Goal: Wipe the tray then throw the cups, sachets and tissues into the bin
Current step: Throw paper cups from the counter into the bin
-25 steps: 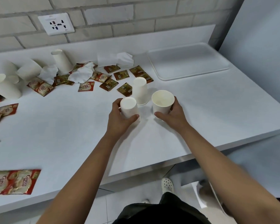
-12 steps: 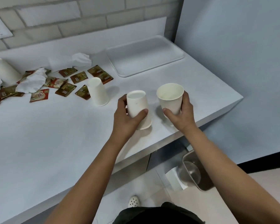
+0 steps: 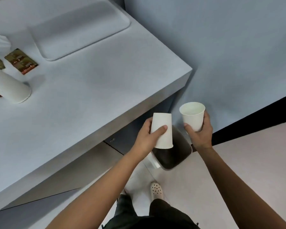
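Now, step: cups were being carried off the counter (image 3: pixel 92 100) to the bin (image 3: pixel 180 151).
Next move: release both over the bin's opening.
Left hand (image 3: pixel 147 138): grip closed around an upside-down cup (image 3: pixel 162 129), above the bin.
Right hand (image 3: pixel 200 133): grip closed around an upright cup (image 3: pixel 192 116), past the counter's near right corner.

You are looking down at a pale countertop (image 3: pixel 89 100) filling the left and far side, its corner jutting toward a plain grey-blue wall (image 3: pixel 229 47) on the right. A dark skirting strip (image 3: pixel 254 119) is running along the wall's base, and a light floor (image 3: pixel 246 162) is spreading across the near right.
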Available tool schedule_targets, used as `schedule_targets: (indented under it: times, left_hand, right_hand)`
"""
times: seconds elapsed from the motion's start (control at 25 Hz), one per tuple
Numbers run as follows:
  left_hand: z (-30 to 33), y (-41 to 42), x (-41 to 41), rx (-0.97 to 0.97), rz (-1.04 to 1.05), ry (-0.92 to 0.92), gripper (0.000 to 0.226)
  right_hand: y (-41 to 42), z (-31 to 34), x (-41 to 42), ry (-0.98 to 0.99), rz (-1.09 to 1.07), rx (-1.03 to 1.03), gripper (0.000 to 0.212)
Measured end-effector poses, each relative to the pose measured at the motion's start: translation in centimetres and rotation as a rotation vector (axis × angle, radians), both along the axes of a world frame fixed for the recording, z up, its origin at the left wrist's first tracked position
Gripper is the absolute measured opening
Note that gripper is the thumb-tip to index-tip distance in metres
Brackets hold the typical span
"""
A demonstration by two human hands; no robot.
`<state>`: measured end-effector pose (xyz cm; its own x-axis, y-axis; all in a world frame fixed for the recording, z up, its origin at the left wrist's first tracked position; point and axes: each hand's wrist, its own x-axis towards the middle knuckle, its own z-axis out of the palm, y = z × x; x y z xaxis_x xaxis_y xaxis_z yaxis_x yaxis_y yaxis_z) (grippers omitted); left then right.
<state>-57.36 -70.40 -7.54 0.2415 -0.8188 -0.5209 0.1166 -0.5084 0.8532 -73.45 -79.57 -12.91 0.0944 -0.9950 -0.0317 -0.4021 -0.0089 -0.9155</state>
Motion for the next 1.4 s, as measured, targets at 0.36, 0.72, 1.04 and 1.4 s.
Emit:
schedule_targets:
  times: [0.36,0.72,1.04,1.4]
  left_hand:
    - [-13.2,-3.6,-4.9,0.624,0.104,0.092,0.055]
    - [-17.4,-3.4,-5.1,0.639,-0.04,-0.143,0.058]
    - [-10.2,-1.7,-3.1,0.38,-0.029,-0.111,0.033]
    - [5.8,4.7,5.3,-0.021,0.203,-0.238,0.027]
  right_hand:
    - [0.3,-13.1,-6.0,0.406,0.267,0.456,0.078]
    - [0.0,-16.0,-6.4,0.555,0.351,0.53,0.045]
    - [0.2,-9.0,-2.8,0.226,0.188,0.258,0.024]
    - [1.5,7.3,12.0,-0.15,0.359,-0.165,0.027]
